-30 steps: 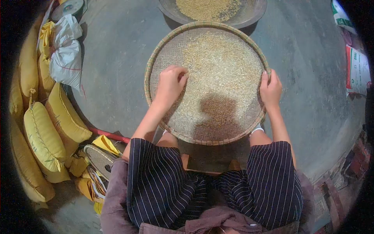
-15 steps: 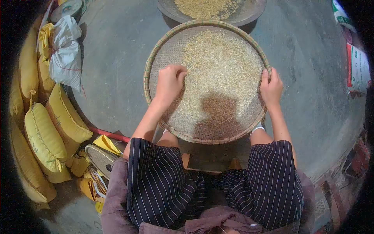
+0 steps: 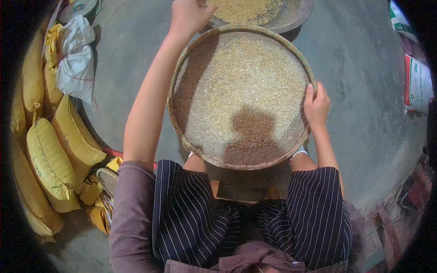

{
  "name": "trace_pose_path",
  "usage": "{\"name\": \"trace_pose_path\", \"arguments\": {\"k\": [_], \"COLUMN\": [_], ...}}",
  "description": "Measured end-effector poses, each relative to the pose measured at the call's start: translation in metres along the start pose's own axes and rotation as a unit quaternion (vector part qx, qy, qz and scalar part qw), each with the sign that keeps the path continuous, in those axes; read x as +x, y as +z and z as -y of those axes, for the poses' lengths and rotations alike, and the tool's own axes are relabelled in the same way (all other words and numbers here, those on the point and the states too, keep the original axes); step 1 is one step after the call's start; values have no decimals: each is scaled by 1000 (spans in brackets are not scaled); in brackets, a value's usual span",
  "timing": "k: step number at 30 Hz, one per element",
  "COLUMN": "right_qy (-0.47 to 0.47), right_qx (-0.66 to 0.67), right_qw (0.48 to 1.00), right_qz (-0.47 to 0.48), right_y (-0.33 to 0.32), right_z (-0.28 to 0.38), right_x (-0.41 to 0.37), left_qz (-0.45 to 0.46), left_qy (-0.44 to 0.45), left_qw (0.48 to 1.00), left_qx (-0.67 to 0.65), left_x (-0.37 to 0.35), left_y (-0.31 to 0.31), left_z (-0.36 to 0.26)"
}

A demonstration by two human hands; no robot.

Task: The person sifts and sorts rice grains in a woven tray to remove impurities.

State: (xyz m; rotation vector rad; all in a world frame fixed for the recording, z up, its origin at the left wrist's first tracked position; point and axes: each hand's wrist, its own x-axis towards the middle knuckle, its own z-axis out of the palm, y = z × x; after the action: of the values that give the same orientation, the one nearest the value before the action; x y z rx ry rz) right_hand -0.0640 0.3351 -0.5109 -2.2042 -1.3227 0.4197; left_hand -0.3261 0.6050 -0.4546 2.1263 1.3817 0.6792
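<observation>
A round woven bamboo tray (image 3: 182, 141) rests over my knees, spread with pale grain (image 3: 255, 77). My right hand (image 3: 317, 105) grips its right rim, thumb on the inside and fingers wrapped outside. Beyond the tray's far left rim, my left hand (image 3: 190, 19) is raised at the left edge of a wide metal basin (image 3: 298, 16) that holds more golden grain (image 3: 250, 11). The thumb of this hand sticks out apart from the fingers, which the top of the view partly cuts off. Nothing shows in it.
Full yellow sacks (image 3: 51, 157) and a tied white bag (image 3: 76, 68) line the left side. A second woven tray (image 3: 107, 181) leans near my left hip. Printed bags (image 3: 419, 84) lie at the far right. Grey concrete floor (image 3: 359, 91) surrounds the tray.
My left hand has left the grain in the tray, where its fingers were pinched, and moved forward to the basin. My right hand keeps its hold on the rim.
</observation>
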Motion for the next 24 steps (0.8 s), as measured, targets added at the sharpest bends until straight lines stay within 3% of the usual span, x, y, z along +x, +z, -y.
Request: {"name": "trace_pose_path", "arguments": {"k": [2,4,6,8,11,24], "right_qy": [5,1,-9,6,-16,-21], "right_qx": [-6,-7,-6,8,6,0], "right_qw": [1000,1000,1000,1000,1000,1000], "right_qz": [11,9,3,13,-11,-13], "right_y": [0,1,2,-2,2,6], "right_z": [-1,-7,-5,1,-3,-11], "right_x": [-2,-4,-3,-3,-3,-2], "left_qz": [-41,9,8,33,106,81], "left_qy": [45,-37,-41,-103,-48,42], "left_qw": [996,999,999,993,993,995], "left_qx": [59,0,19,-47,-6,50], "left_x": [-22,-48,-67,-85,-115,-132], "left_y": [9,7,5,7,9,24], "left_z": [4,6,5,11,1,7]}}
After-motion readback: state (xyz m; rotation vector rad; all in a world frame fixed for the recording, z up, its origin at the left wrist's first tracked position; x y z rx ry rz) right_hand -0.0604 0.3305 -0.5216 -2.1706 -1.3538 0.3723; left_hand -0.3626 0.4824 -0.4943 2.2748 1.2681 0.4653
